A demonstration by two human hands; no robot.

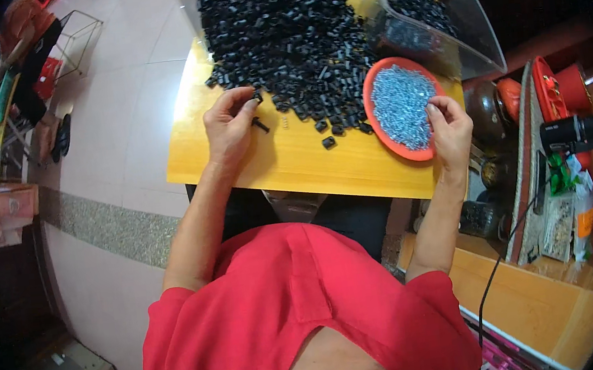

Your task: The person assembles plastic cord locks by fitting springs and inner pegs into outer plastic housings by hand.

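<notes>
My left hand [227,126] is closed in a pinch on a small black plastic piece [257,96] at the near edge of a large heap of similar black pieces [284,31]. Just below its fingertips, a dark bolt-shaped piece [260,124] lies on the yellow table [317,172]. My right hand [451,131] reaches over the right rim of a red plate [391,147] filled with small silvery metal parts [401,105], perhaps screws or pins. Its thumb and finger are pressed together at the parts; whatever is between them is too small to make out.
A clear plastic bin [464,26] holding more black pieces stands behind the plate. Several loose black pieces, one [328,142] nearest me, lie in front of the heap. On the right is a cluttered shelf with a black device [569,134] and a cable. Another person's foot [49,135] shows far left.
</notes>
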